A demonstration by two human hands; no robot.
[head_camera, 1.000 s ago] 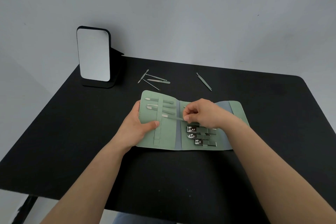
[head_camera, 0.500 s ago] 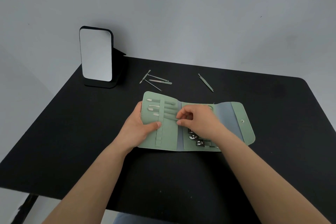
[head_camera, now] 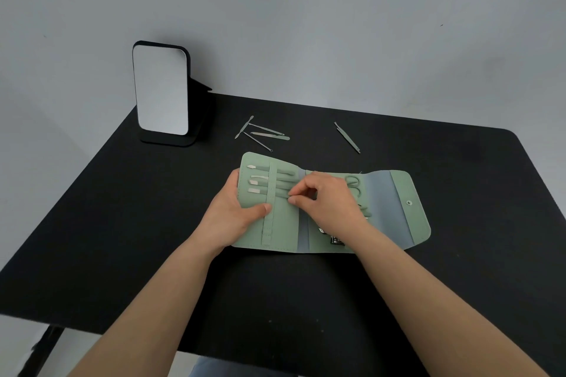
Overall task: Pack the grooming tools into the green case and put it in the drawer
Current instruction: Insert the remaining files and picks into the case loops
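The green case (head_camera: 407, 217) lies unfolded in the middle of the black table (head_camera: 122, 223). Several tools sit under the elastic strap (head_camera: 269, 211) on its left panel. My left hand (head_camera: 235, 214) grips the case's left edge, thumb pressed on the panel beside the strap. My right hand (head_camera: 327, 202) pinches the end of a slim green tool (head_camera: 283, 193), the lowest one in the strap. Scissors (head_camera: 353, 182) and metal clippers (head_camera: 337, 240) show partly past my right hand. Several loose tools (head_camera: 260, 133) and green tweezers (head_camera: 347, 138) lie behind the case.
A standing mirror (head_camera: 160, 89) on a black base stands at the table's back left. A grey wall rises close behind the table. No drawer is in view.
My right hand moved left and pushed the slim tool further under the strap; its tip now shows on the strap's left side. The left hand stayed in place.
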